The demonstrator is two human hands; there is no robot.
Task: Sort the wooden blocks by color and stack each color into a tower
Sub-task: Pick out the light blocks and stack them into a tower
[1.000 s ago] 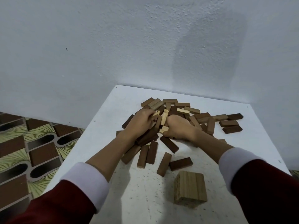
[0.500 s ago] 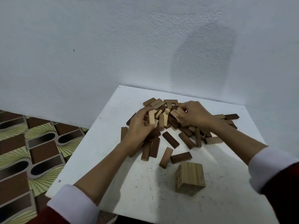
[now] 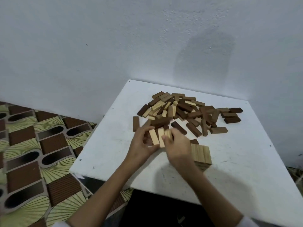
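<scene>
Both hands work at the near middle of the counter (image 3: 237, 161): the left hand (image 3: 141, 145) and right hand (image 3: 176, 147) each clamp their grip on three pale blocks (image 3: 159, 135) held side by side. Square their ends flush first, then set them across the pale tower (image 3: 201, 154) just beside the right hand. The mixed pile (image 3: 183, 110) lies beyond.

The right hand (image 3: 177, 145) hides the near-left part of the light block stack (image 3: 202, 155). Both hands blur slightly; the left hand (image 3: 142, 143) covers the lower ends of 3 pale blocks (image 3: 158, 136).
</scene>
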